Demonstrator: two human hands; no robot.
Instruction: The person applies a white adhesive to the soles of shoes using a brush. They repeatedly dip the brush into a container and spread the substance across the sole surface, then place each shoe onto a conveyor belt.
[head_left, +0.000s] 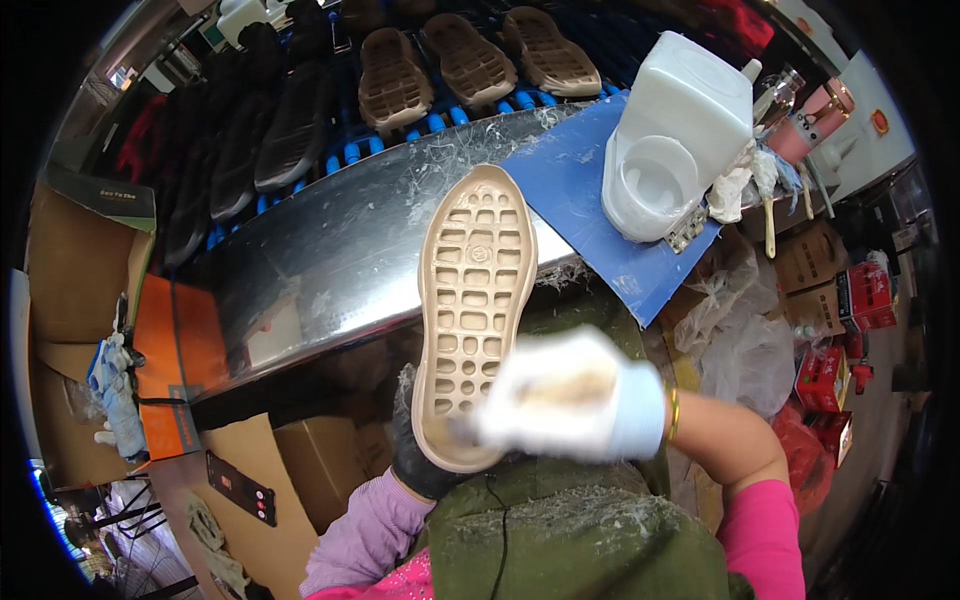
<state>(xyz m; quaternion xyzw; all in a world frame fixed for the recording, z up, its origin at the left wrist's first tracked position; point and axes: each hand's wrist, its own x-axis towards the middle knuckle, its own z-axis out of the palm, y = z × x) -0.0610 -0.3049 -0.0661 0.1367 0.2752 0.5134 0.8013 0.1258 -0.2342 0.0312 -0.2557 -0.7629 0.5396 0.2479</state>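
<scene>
A beige shoe sole (pixel 478 300) with a grid of recesses stands lengthwise in front of me, its hollow side up and glistening wet in places. My left hand (pixel 418 455), in a dark glove, is closed on the heel end from its left and underside; the sole hides most of the fingers. Over the heel's right side is my right hand (pixel 560 395), in a white glove with a light blue cuff, smeared by motion. It looks closed, and a blurred dark tip shows at its left end inside the sole. What it holds is too blurred to name.
Several brown soles (pixel 468 62) lie on a blue roller conveyor beyond the metal ledge (pixel 330 270). A white plastic container (pixel 685 95) stands on a blue board (pixel 575 190), with brushes (pixel 768 215) beside it. Left are cardboard boxes (pixel 85 260) and a phone (pixel 241 488).
</scene>
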